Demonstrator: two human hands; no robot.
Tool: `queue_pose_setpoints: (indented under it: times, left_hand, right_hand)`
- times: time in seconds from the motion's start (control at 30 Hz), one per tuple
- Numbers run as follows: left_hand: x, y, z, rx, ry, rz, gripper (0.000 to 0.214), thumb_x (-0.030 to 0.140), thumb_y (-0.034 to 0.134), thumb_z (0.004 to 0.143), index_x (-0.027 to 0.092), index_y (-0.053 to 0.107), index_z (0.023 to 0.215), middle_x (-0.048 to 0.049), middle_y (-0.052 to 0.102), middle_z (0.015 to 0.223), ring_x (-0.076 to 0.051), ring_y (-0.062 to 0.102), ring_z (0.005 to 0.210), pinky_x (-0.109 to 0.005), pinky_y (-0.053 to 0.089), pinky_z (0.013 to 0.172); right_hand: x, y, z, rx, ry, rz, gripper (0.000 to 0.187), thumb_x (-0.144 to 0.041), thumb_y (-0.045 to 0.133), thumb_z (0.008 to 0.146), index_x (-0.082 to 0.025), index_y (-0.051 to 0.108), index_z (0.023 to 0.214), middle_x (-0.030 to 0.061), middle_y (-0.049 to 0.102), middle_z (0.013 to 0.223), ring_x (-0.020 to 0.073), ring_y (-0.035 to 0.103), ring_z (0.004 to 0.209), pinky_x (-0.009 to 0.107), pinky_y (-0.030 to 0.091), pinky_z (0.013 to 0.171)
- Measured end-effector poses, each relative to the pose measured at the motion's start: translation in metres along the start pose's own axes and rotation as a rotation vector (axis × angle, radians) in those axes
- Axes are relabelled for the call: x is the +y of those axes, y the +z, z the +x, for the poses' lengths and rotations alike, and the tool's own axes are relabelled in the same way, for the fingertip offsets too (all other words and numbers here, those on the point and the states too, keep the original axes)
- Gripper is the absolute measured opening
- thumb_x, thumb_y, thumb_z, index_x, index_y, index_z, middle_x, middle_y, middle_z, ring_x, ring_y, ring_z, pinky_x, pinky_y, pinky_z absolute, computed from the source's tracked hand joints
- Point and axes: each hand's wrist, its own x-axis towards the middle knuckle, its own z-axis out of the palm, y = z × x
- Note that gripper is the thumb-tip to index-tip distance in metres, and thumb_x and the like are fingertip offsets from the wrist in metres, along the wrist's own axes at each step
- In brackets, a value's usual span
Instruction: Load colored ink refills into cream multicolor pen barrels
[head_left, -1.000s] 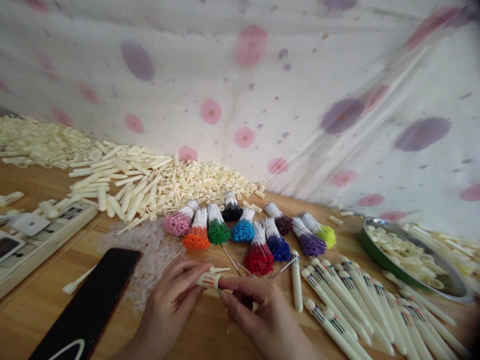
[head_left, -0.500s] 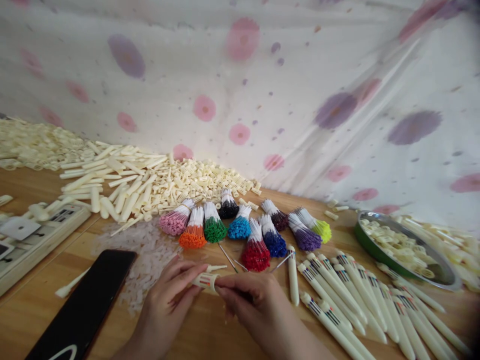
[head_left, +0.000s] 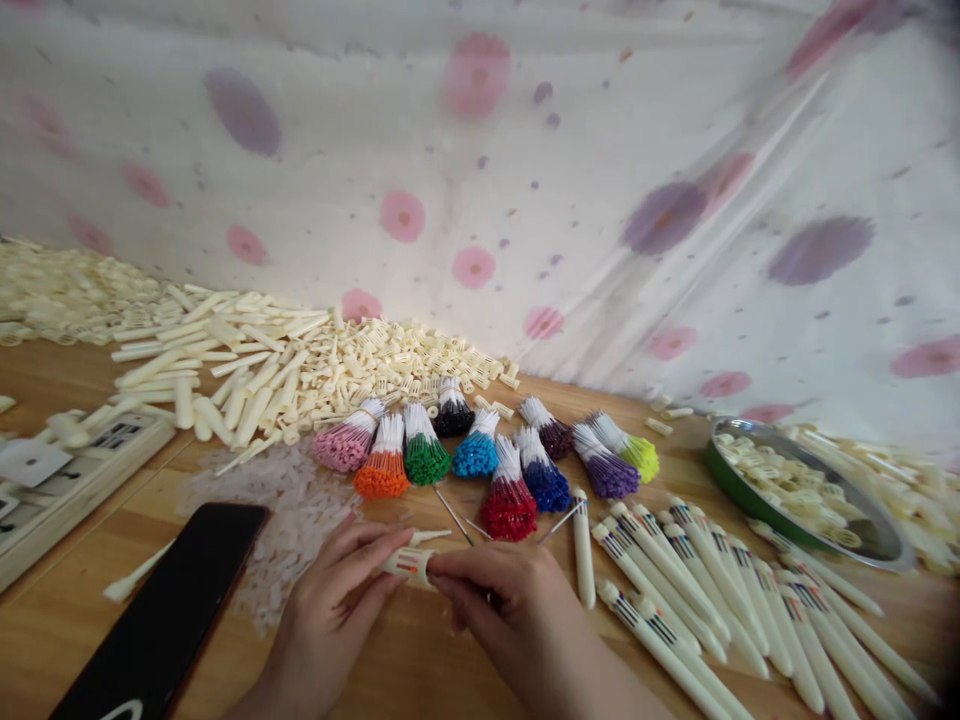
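Observation:
My left hand [head_left: 337,590] is closed on a short cream slotted pen barrel [head_left: 409,564], an orange piece showing in one slot. A thin cream tapered piece [head_left: 429,537] sticks out past the same fingers. My right hand [head_left: 510,590] pinches at the barrel's right end; what its fingertips grip, if anything, is hidden. Just beyond the hands lie bundles of pen refills with coloured ends, among them red [head_left: 508,505], orange [head_left: 382,468], green [head_left: 426,455] and dark blue [head_left: 546,480]. Loose thin refills [head_left: 454,515] lie near the red bundle.
Several multicolour pens [head_left: 697,590] lie at right, before a green-sided metal dish [head_left: 720,470] of cream parts. Cream pen parts [head_left: 247,365] are heaped at back left. Clear plastic bits [head_left: 281,520], a black phone [head_left: 161,610] and a power strip [head_left: 112,465] lie left.
The view has shifted slightly. Both hands keep nearly the same pose around the barrel, which looks turned a little, its orange piece now sitting lower.

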Motion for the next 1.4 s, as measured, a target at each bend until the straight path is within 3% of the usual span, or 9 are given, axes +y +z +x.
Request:
queue_pose_setpoints:
  times: [0.27, 0.5, 0.73, 0.83, 1.03, 1.13, 1.27, 1.4]
  left_hand:
    - [-0.002, -0.001, -0.002, -0.075, -0.140, -0.127, 0.032, 0.016, 0.058, 0.076, 0.032, 0.068, 0.102, 0.0009, 0.071, 0.095, -0.016, 0.068, 0.088, -0.023, 0.056, 0.075]
    - [-0.001, -0.004, 0.003, -0.015, 0.044, -0.037, 0.029, 0.018, 0.060, 0.077, 0.031, 0.068, 0.103, 0.0012, 0.072, 0.092, -0.015, 0.068, 0.083, -0.023, 0.055, 0.077]
    - [-0.003, -0.004, 0.002, -0.019, 0.185, 0.073, 0.029, 0.018, 0.057, 0.079, 0.028, 0.067, 0.105, -0.0006, 0.070, 0.094, -0.016, 0.067, 0.088, -0.028, 0.052, 0.085]
    - [-0.003, -0.003, -0.001, -0.020, 0.148, 0.048, 0.031, 0.016, 0.058, 0.077, 0.029, 0.067, 0.104, -0.0001, 0.070, 0.092, -0.015, 0.067, 0.087, -0.025, 0.053, 0.082]
    - [-0.003, 0.004, -0.005, -0.075, -0.100, -0.112, 0.034, 0.015, 0.064, 0.071, 0.036, 0.070, 0.097, 0.0027, 0.072, 0.091, -0.015, 0.068, 0.085, -0.021, 0.055, 0.075]
    - [-0.001, 0.006, -0.004, -0.082, -0.159, -0.169, 0.034, 0.014, 0.065, 0.068, 0.036, 0.072, 0.093, 0.0023, 0.073, 0.089, -0.016, 0.069, 0.083, -0.020, 0.056, 0.071]
    - [0.001, 0.002, 0.000, -0.046, -0.095, -0.122, 0.035, 0.013, 0.061, 0.071, 0.035, 0.071, 0.097, 0.0013, 0.072, 0.090, -0.016, 0.069, 0.083, -0.023, 0.056, 0.072]
    - [0.001, -0.003, 0.003, -0.018, 0.017, -0.015, 0.036, 0.015, 0.058, 0.075, 0.034, 0.067, 0.104, 0.0015, 0.072, 0.092, -0.015, 0.068, 0.084, -0.026, 0.054, 0.079]
  right_hand:
    - [-0.007, -0.012, -0.002, -0.068, -0.159, -0.196, 0.027, -0.017, 0.042, 0.090, -0.019, 0.069, 0.089, 0.0016, 0.062, 0.061, 0.0114, 0.054, 0.053, 0.021, 0.036, 0.051]
    - [-0.006, -0.011, -0.001, -0.020, -0.140, -0.070, 0.020, -0.018, 0.050, 0.087, -0.018, 0.070, 0.088, 0.0010, 0.064, 0.062, 0.0107, 0.056, 0.055, 0.019, 0.039, 0.054]
    - [-0.006, -0.012, -0.001, -0.103, -0.110, -0.236, 0.018, -0.008, 0.057, 0.078, -0.020, 0.066, 0.066, -0.0024, 0.062, 0.057, 0.0088, 0.050, 0.049, 0.019, 0.033, 0.049]
    - [-0.007, -0.014, -0.002, -0.097, -0.161, -0.334, 0.021, -0.011, 0.052, 0.082, -0.020, 0.063, 0.065, -0.0023, 0.060, 0.055, 0.0092, 0.048, 0.048, 0.021, 0.030, 0.048]
    - [-0.009, -0.023, -0.002, -0.099, -0.314, -0.437, 0.019, -0.009, 0.047, 0.083, -0.019, 0.060, 0.073, -0.0028, 0.057, 0.058, 0.0090, 0.047, 0.049, 0.021, 0.027, 0.046]
    - [-0.008, -0.023, -0.002, -0.114, -0.326, -0.452, 0.018, -0.008, 0.048, 0.082, -0.018, 0.060, 0.075, -0.0033, 0.057, 0.058, 0.0088, 0.046, 0.048, 0.021, 0.026, 0.045]
    - [-0.007, -0.015, -0.004, -0.067, -0.270, -0.424, 0.018, -0.009, 0.048, 0.082, -0.019, 0.063, 0.077, -0.0021, 0.059, 0.059, 0.0101, 0.051, 0.052, 0.022, 0.028, 0.048]
    - [-0.006, -0.009, -0.006, 0.006, -0.195, -0.259, 0.023, -0.012, 0.045, 0.085, -0.020, 0.065, 0.075, -0.0018, 0.057, 0.056, 0.0096, 0.050, 0.051, 0.020, 0.029, 0.048]
